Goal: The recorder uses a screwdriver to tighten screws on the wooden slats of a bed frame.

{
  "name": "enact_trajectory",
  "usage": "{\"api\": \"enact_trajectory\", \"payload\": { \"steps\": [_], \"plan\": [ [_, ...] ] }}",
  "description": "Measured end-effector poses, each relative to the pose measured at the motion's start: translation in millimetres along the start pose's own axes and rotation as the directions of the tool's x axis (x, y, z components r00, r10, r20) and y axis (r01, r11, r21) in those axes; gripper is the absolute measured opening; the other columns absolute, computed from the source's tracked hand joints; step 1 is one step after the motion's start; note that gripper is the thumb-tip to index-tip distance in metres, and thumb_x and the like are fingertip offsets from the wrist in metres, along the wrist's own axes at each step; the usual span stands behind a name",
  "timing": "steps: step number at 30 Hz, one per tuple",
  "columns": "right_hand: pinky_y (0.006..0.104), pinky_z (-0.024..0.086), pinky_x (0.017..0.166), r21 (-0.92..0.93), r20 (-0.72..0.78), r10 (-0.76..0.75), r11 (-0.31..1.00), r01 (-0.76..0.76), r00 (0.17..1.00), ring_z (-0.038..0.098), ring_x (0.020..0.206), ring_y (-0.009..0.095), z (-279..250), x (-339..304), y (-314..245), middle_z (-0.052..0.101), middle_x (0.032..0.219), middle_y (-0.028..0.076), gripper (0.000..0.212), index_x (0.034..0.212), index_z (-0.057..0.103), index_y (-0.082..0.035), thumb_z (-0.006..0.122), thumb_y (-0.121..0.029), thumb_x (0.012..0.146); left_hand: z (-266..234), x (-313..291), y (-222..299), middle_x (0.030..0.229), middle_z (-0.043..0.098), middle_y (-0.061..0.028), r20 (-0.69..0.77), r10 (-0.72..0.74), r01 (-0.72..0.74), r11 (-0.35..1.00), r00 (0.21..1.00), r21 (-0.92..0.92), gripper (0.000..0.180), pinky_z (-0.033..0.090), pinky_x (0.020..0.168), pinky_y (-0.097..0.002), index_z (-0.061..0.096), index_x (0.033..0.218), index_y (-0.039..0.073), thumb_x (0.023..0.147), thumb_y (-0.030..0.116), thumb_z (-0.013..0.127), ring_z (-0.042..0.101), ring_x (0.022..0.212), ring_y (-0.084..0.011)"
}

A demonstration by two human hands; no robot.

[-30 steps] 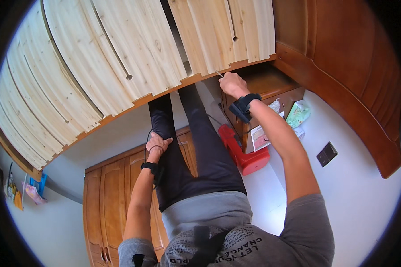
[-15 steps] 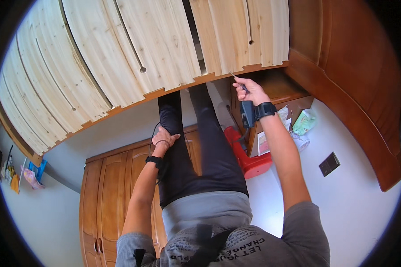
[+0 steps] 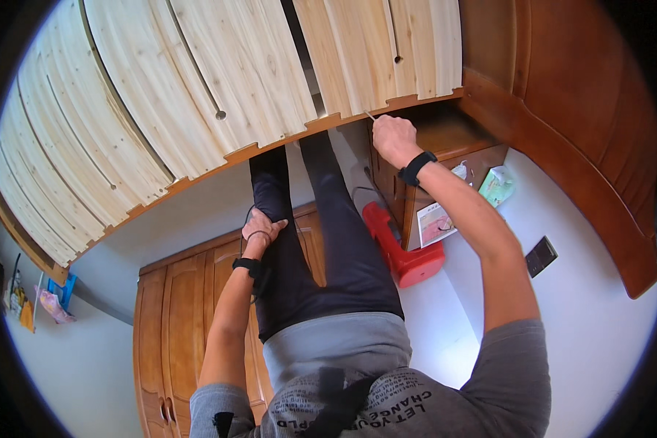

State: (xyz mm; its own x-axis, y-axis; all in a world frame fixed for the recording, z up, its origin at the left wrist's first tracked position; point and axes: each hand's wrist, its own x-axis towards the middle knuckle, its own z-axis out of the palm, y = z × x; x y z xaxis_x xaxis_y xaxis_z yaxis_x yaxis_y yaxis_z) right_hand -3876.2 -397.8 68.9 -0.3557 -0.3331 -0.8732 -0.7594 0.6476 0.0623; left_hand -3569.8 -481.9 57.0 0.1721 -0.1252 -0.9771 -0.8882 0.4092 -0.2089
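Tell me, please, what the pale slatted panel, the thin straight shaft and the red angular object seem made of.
Pale slatted panel: matt, apparently unvarnished wood, showing grain and knots.
Thin straight shaft: perhaps metal, greyish; finish too small to judge.
Red angular object: likely smooth plastic, evenly coloured.

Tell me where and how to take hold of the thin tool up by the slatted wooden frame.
Best grip the thin tool at its near end, coming from the person's side, much as the right hand does: its slim shaft points away, up and left, toward the frame's edge, so the near end seems easier to reach. The hand hides that end's shape.
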Motion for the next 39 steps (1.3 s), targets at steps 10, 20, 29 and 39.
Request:
{"api": "enact_trajectory", "payload": {
  "steps": [10, 20, 29, 39],
  "plan": [
    [0.0283, 0.046, 0.045, 0.388, -0.039, 0.293, 0.885, -0.255, 0.955, 0.059, 0.056, 0.02, 14, 4, 5, 0.057, 0.067, 0.013, 0.014, 0.076, 0.058, -0.001, 0.053, -0.015, 0.076, -7, -2, 2, 0.093, 0.057, -0.0179, -0.021, 0.019, -0.019, 1.0, 1.0, -0.016, 0.073, 0.042, 0.078, -0.0337, 0.037, 0.104, -0.001, 0.059, 0.05, 0.064, 0.055, 0.09, -0.0283],
    [0.0198, 0.023, 0.03, 0.695, 0.581, -0.103, -0.453, -0.558, 0.808, 0.026, 0.036, 0.005, 27, 14, 20, 0.035, 0.051, -0.001, 0.021, 0.083, 0.047, -0.002, 0.051, -0.022, 0.08, -5, 0, 9, 0.098, 0.055, -0.0179, 0.019, -0.012, 0.012, 1.0, 1.0, -0.009, 0.074, 0.041, 0.081, -0.0334, 0.036, 0.106, 0.0, 0.06, 0.05, 0.064, 0.053, 0.094, -0.0275],
    [0.0295, 0.049, 0.05, -0.243, -0.199, -0.171, 0.963, 0.121, 0.965, 0.061, 0.065, 0.021, 10, -3, 0, 0.06, 0.071, 0.011, 0.01, 0.073, 0.058, -0.003, 0.052, -0.011, 0.069, -8, -5, 8, 0.094, 0.057, -0.0177, -0.023, 0.004, -0.004, 1.0, 1.0, 0.005, 0.072, 0.042, 0.078, -0.0322, 0.038, 0.103, 0.0, 0.058, 0.051, 0.065, 0.055, 0.091, -0.0275],
    [0.0236, 0.034, 0.036, 0.881, 0.412, 0.229, 0.147, -0.45, 0.882, 0.043, 0.039, 0.01, 15, 17, 8, 0.046, 0.05, 0.002, 0.022, 0.075, 0.054, -0.005, 0.061, -0.025, 0.069, -11, -5, 3, 0.092, 0.057, -0.0178, -0.044, -0.006, 0.004, 0.999, 0.999, -0.038, 0.07, 0.042, 0.078, -0.0318, 0.039, 0.101, 0.0, 0.059, 0.05, 0.065, 0.055, 0.089, -0.0273]
  ]
}}
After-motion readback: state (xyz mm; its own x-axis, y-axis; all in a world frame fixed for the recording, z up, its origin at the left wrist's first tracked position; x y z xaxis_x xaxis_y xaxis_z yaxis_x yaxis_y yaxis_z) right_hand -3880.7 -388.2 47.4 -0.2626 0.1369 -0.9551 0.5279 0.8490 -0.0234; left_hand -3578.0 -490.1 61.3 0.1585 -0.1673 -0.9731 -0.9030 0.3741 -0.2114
